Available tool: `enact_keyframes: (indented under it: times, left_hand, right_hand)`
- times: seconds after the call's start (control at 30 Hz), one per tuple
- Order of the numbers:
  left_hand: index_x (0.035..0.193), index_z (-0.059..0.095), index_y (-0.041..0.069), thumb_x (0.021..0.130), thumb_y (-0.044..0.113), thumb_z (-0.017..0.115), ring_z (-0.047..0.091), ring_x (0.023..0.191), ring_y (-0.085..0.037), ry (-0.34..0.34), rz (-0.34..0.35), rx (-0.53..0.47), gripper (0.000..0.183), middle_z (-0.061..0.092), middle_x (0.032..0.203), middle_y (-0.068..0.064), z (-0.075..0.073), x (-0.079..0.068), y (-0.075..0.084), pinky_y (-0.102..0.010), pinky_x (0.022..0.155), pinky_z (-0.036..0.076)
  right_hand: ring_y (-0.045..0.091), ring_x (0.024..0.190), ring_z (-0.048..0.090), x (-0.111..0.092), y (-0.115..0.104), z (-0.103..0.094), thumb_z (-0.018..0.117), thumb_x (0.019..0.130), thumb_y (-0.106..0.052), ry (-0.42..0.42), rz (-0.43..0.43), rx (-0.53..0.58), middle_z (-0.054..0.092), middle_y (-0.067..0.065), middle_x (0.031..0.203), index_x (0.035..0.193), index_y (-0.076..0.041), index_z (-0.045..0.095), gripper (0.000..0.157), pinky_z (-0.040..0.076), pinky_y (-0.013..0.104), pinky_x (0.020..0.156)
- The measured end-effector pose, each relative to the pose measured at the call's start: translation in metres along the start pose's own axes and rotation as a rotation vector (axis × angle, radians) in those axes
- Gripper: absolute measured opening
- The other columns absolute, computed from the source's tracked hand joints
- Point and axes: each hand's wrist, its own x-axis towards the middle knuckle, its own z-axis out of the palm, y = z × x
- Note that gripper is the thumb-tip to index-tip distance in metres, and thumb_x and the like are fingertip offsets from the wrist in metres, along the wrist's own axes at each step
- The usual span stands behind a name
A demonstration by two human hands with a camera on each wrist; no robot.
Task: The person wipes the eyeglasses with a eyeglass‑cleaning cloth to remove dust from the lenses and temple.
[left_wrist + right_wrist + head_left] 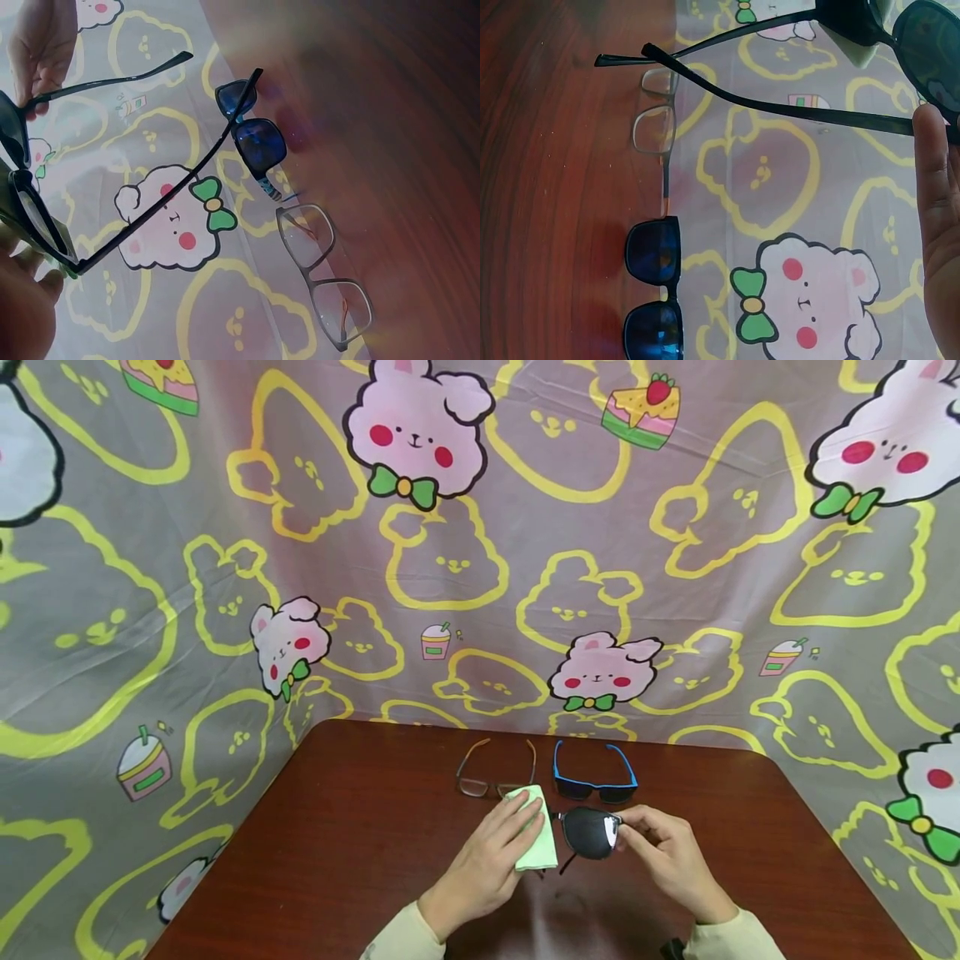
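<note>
My right hand (671,856) pinches black sunglasses (591,833) with dark lenses at one outer end of the frame. My left hand (487,860) holds a folded light green cloth (542,845) over the other lens, fingers on the cloth's outer side. The thumb of that hand is at the frame's hinge end in the left wrist view. Both temple arms are unfolded; in the right wrist view the bare lens (934,56) is beside the right fingers. The covered lens is hidden in the head view.
Beyond the hands, clear-lensed eyeglasses (474,787) with orange-brown temple tips lie on the dark wooden table (360,827). To their right lie blue-framed sunglasses (596,790), arms unfolded. A grey cartoon-printed curtain (480,635) encloses the table's back and sides.
</note>
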Motion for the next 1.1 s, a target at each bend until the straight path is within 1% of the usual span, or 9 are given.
enact_keyframes:
  times: [0.1, 0.2, 0.33, 0.43, 0.53, 0.73, 0.87, 1.0, 1.1]
  left_hand:
    - [0.131, 0.051, -0.001, 0.098, 0.016, 0.031, 0.037, 0.132, -0.033, -0.011, 0.001, 0.014, 0.042, 0.043, 0.141, -0.017, 0.002, 0.0, 0.001, -0.049, 0.103, 0.033]
    - [0.132, 0.051, -0.001, 0.097, 0.015, 0.032, 0.037, 0.132, -0.033, -0.014, 0.001, 0.021, 0.042, 0.043, 0.141, -0.017, 0.002, 0.0, 0.002, -0.05, 0.103, 0.034]
    - [0.131, 0.052, 0.0, 0.097, 0.015, 0.033, 0.038, 0.132, -0.031, -0.01, 0.004, 0.027, 0.042, 0.044, 0.141, -0.016, 0.004, 0.002, 0.004, -0.05, 0.102, 0.034]
    - [0.13, 0.053, 0.001, 0.097, 0.017, 0.033, 0.038, 0.132, -0.03, -0.012, 0.007, 0.033, 0.042, 0.044, 0.141, -0.014, 0.004, 0.004, 0.006, -0.05, 0.102, 0.034]
    - [0.13, 0.053, 0.002, 0.099, 0.02, 0.033, 0.038, 0.132, -0.028, -0.019, 0.012, 0.04, 0.041, 0.046, 0.14, -0.014, 0.004, 0.006, 0.008, -0.05, 0.103, 0.034]
    - [0.129, 0.054, 0.003, 0.099, 0.022, 0.032, 0.039, 0.132, -0.028, -0.028, 0.028, 0.068, 0.042, 0.048, 0.138, -0.013, 0.002, 0.01, 0.011, -0.05, 0.103, 0.034]
    - [0.13, 0.054, 0.004, 0.092, 0.017, 0.04, 0.038, 0.133, -0.027, -0.041, 0.031, 0.079, 0.042, 0.046, 0.14, -0.013, 0.002, 0.011, 0.01, -0.049, 0.104, 0.033]
    - [0.131, 0.053, 0.004, 0.082, 0.013, 0.049, 0.036, 0.134, -0.026, -0.053, 0.034, 0.086, 0.049, 0.045, 0.141, -0.012, 0.002, 0.011, 0.009, -0.047, 0.104, 0.033]
    - [0.131, 0.053, 0.004, 0.081, 0.014, 0.051, 0.036, 0.134, -0.026, -0.061, 0.036, 0.088, 0.051, 0.044, 0.141, -0.012, 0.003, 0.011, 0.009, -0.046, 0.104, 0.034]
  right_hand:
    - [0.01, 0.06, 0.061, 0.003, -0.012, 0.001, 0.06, 0.079, 0.02, -0.006, 0.001, -0.011, 0.065, 0.002, 0.07, 0.093, -0.001, 0.065, 0.026, 0.049, 0.021, 0.051]
    - [0.008, 0.062, 0.062, 0.003, -0.011, 0.002, 0.059, 0.077, 0.023, -0.01, -0.016, -0.002, 0.066, 0.004, 0.07, 0.093, -0.001, 0.065, 0.029, 0.05, 0.022, 0.052]
    - [0.007, 0.064, 0.062, 0.0, 0.005, 0.003, 0.06, 0.078, 0.022, -0.015, -0.04, 0.016, 0.066, -0.001, 0.073, 0.096, -0.006, 0.066, 0.034, 0.05, 0.021, 0.052]
    - [0.012, 0.062, 0.062, 0.001, 0.006, 0.003, 0.059, 0.078, 0.022, -0.02, -0.04, 0.02, 0.066, 0.0, 0.073, 0.096, -0.006, 0.066, 0.033, 0.05, 0.022, 0.052]
    - [0.016, 0.061, 0.062, 0.003, 0.0, 0.005, 0.059, 0.078, 0.022, -0.024, -0.018, 0.029, 0.066, 0.004, 0.072, 0.095, -0.003, 0.065, 0.031, 0.05, 0.022, 0.051]
    - [0.01, 0.062, 0.062, 0.01, -0.02, 0.007, 0.058, 0.079, 0.022, -0.035, -0.006, 0.047, 0.065, 0.009, 0.07, 0.092, 0.001, 0.064, 0.026, 0.05, 0.023, 0.053]
    - [0.013, 0.062, 0.061, 0.013, -0.024, 0.008, 0.058, 0.079, 0.022, -0.032, -0.034, 0.046, 0.065, 0.006, 0.072, 0.093, 0.001, 0.065, 0.026, 0.05, 0.022, 0.053]
    - [0.02, 0.061, 0.061, 0.015, -0.023, 0.009, 0.059, 0.079, 0.022, -0.035, -0.05, 0.045, 0.065, 0.004, 0.073, 0.094, 0.001, 0.065, 0.026, 0.05, 0.022, 0.052]
    - [0.023, 0.06, 0.062, 0.017, -0.023, 0.01, 0.059, 0.078, 0.022, -0.04, -0.063, 0.041, 0.066, 0.004, 0.073, 0.094, 0.002, 0.065, 0.026, 0.05, 0.022, 0.051]
